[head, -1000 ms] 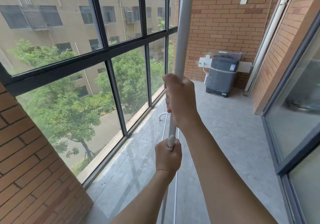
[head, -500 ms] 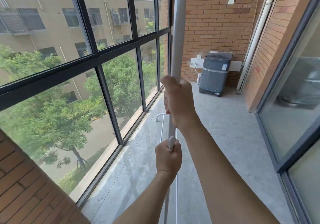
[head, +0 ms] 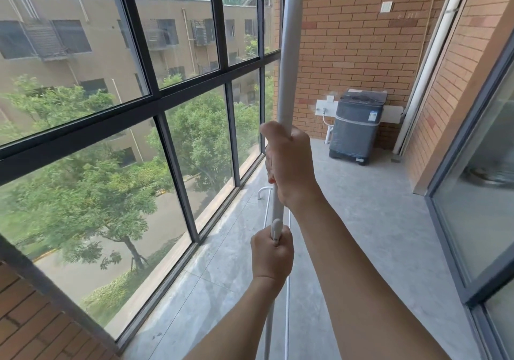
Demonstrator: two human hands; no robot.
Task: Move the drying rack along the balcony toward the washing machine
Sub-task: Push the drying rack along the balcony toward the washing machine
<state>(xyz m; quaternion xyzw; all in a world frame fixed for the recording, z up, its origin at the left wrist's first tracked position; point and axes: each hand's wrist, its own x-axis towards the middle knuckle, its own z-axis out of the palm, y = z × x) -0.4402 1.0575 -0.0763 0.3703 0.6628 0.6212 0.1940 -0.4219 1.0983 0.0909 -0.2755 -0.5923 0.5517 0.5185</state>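
Observation:
The drying rack (head: pixel 288 54) is a folded white frame whose grey-white pole stands upright in front of me, its top near the upper edge of the view. My right hand (head: pixel 292 165) is wrapped around the pole at mid-height. My left hand (head: pixel 274 254) grips it lower down, just under a white plastic joint. Thin white legs and a curved foot of the rack show near the floor behind my hands. The washing machine (head: pixel 357 126), dark grey and wrapped in clear film, stands against the far brick wall.
Tall black-framed windows (head: pixel 178 165) run along the left side of the balcony. A sliding glass door (head: pixel 478 193) lines the right side. White pipes (head: pixel 428 62) run down the far right corner. The grey concrete floor (head: pixel 375 234) stretches ahead to the machine.
The view has advanced along the balcony: the windows slide past to the left and the washing machine looks closer. Both hands keep the same grip on the pole.

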